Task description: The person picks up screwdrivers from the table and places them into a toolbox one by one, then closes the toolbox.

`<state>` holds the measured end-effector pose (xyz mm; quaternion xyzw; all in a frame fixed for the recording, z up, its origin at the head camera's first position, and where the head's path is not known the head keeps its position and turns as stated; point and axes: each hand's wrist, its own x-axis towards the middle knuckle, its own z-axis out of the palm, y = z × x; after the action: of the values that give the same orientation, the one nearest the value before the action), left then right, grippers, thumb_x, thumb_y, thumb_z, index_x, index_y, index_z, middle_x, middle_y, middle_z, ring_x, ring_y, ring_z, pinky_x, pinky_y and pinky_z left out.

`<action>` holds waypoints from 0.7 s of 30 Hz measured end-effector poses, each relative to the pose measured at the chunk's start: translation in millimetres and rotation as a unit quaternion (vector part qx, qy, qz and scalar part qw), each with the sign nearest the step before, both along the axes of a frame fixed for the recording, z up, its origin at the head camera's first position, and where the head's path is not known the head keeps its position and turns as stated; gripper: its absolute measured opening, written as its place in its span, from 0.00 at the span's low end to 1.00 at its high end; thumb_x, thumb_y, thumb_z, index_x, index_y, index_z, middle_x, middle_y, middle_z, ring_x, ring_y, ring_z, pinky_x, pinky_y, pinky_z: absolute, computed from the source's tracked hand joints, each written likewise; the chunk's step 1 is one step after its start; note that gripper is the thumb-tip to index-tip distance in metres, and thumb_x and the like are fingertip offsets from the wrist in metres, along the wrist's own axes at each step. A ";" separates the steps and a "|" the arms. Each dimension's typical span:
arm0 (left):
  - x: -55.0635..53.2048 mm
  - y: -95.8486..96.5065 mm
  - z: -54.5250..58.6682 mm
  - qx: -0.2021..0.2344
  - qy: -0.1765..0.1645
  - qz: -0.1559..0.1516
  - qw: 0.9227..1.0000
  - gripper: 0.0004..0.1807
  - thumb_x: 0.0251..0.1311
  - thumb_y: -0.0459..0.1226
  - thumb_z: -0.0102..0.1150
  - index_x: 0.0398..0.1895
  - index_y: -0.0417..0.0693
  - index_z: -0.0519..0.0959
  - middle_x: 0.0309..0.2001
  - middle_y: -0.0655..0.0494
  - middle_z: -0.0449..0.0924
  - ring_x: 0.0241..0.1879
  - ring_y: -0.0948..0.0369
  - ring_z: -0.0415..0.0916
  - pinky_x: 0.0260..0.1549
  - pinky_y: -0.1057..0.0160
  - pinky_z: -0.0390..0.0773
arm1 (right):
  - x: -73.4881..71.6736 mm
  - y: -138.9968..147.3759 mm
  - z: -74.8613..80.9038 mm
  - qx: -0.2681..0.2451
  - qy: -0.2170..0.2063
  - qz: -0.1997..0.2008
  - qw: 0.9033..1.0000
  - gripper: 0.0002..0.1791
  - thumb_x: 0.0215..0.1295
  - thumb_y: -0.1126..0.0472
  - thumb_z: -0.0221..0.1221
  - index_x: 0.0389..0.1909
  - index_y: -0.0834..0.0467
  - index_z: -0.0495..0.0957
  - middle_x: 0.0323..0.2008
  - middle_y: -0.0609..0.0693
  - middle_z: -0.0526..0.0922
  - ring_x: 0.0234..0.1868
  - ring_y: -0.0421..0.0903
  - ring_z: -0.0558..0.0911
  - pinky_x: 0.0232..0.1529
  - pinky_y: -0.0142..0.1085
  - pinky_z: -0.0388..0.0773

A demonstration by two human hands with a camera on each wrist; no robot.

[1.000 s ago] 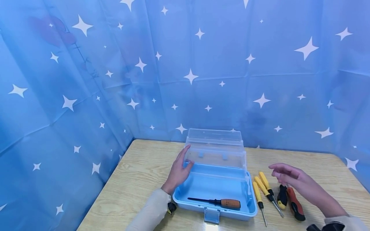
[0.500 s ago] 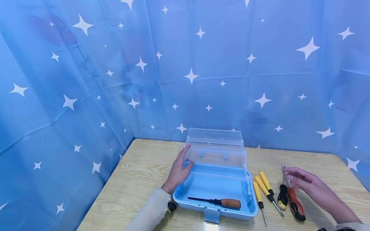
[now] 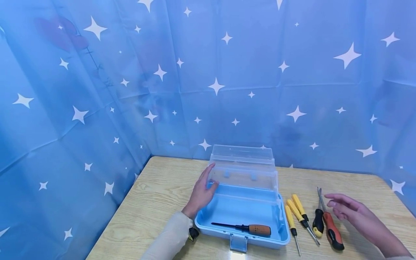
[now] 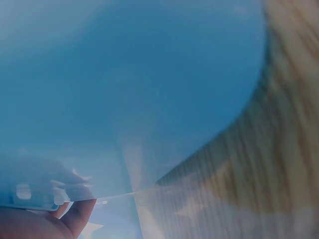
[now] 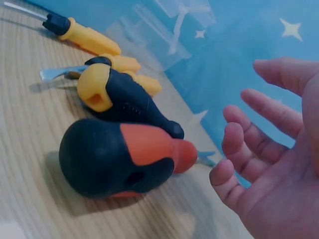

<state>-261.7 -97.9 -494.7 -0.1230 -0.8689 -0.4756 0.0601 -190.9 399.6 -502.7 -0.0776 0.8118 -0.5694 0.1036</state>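
My left hand (image 3: 200,193) holds the left side of a light blue toolbox (image 3: 240,241), near the hinge of its raised clear lid (image 3: 242,162). Its thumb and fingers stand on either side of the edge; in the left wrist view the fingers (image 4: 79,216) show only partly. Inside the box lies a screwdriver (image 3: 259,229) with a brown handle. My right hand (image 3: 355,215) hovers with loosely bent fingers, holding nothing, just right of a red-and-black screwdriver (image 3: 332,231). Beside that lies a black-and-yellow screwdriver (image 3: 318,222); in the right wrist view both handles sit below the palm.
Several yellow-handled screwdrivers (image 3: 295,209) lie between the toolbox and the darker ones. A small black-and-yellow thing (image 3: 193,234) shows at the left sleeve by the box. A blue starry curtain (image 3: 243,72) rises behind the wooden table (image 3: 162,180).
My right hand has drawn rightward and slightly down, from above the dark screwdrivers' shafts to beside them, uncovering the shafts. My left hand and the toolbox have stayed put.
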 end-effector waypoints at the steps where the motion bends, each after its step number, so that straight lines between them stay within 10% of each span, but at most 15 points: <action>1: 0.0 0.0 -0.2 -0.001 -0.003 0.001 1.000 0.34 0.72 0.45 0.51 0.76 0.80 0.51 0.78 0.62 0.52 0.76 0.52 0.53 0.69 0.38 0.61 | 0.1 0.3 -1.2 0.004 -0.002 -0.004 1.000 0.20 0.80 0.59 0.43 0.68 0.55 0.67 0.47 0.39 0.78 0.37 0.48 0.75 0.33 0.39 0.75; 21: -1.9 -1.2 -2.2 -0.005 0.006 -0.002 1.000 0.34 0.73 0.45 0.51 0.76 0.80 0.51 0.78 0.62 0.53 0.76 0.52 0.53 0.69 0.39 0.62 | 3.7 -4.1 -16.0 0.054 -0.034 -0.065 0.996 0.20 0.78 0.53 0.48 0.65 0.55 0.70 0.39 0.42 0.78 0.32 0.47 0.73 0.28 0.39 0.70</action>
<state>-263.6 -99.1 -496.8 -0.1278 -0.8708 -0.4705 0.0634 -187.2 395.5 -518.7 0.0006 0.8409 -0.5323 0.0974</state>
